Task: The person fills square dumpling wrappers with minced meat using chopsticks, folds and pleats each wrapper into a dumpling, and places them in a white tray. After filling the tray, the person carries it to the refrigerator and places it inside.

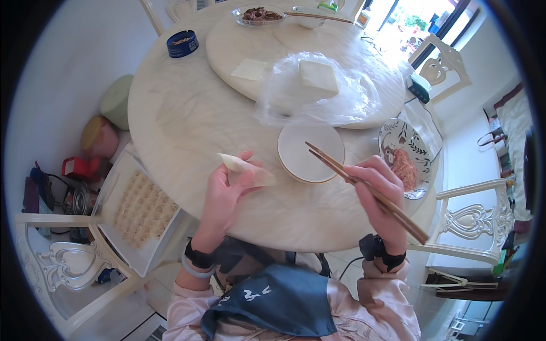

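A folded wonton wrapper point(245, 167) is pinched between the thumb and fingers of my left hand point(228, 187), above the table near its front edge. Whether filling lies inside the fold is hidden. My right hand point(379, 187) grips a pair of wooden chopsticks point(384, 201). Their tips are over a white bowl point(303, 149) with a thin brown rim. To the right of that hand stands a leaf-patterned dish point(420, 172) with a mound of minced meat point(404, 170). A block of stacked wrappers point(318, 79) rests on a clear plastic bag point(277, 102) behind the bowl.
A white tray point(147, 262) of rows of formed wontons point(145, 209) sits low at left, beside a carved chair point(72, 264). On the table are a blue tin point(182, 44), loose wrappers point(249, 69) and a glass plate of dark food point(259, 16). Another chair point(473, 221) stands at right.
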`<state>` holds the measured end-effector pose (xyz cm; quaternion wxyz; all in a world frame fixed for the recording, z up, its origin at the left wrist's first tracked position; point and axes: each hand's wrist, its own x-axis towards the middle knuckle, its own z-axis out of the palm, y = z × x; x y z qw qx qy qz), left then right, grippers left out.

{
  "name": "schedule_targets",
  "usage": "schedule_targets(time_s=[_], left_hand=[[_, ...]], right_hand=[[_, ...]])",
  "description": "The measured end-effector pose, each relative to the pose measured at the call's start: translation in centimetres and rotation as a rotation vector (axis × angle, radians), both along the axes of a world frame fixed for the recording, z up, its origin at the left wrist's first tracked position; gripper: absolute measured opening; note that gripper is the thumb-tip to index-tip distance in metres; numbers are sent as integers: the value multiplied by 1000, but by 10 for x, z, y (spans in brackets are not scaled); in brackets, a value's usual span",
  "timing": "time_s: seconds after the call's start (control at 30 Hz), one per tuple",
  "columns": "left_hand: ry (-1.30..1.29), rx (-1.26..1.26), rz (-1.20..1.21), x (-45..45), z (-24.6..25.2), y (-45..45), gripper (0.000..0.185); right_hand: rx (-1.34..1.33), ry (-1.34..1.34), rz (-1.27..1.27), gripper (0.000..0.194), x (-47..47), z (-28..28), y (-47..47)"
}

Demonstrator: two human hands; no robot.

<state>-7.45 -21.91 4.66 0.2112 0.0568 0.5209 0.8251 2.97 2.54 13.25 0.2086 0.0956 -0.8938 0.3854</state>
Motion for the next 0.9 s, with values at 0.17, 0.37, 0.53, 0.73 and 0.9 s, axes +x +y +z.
schedule_targets(time_s=[0.17,0.37,0.53,0.73,0.9], left_hand=[[39,-50,5,7,0,-8,50],[85,-86,-83,8,-6,-8,47],[165,-86,-75,10,-10,-2,45],[216,-50,-161,14,-7,10,41],[23,217,-225,24,4,17,40]], right_hand=[[-1,-49,74,15,-9,-2,-8],[-73,39,-88,11,-7,-15,-8],[-576,215,-99,22,1,-26,0],[-1001,119,162,32,5,-59,-12],[-1014,124,126,29,1,-70,-26]])
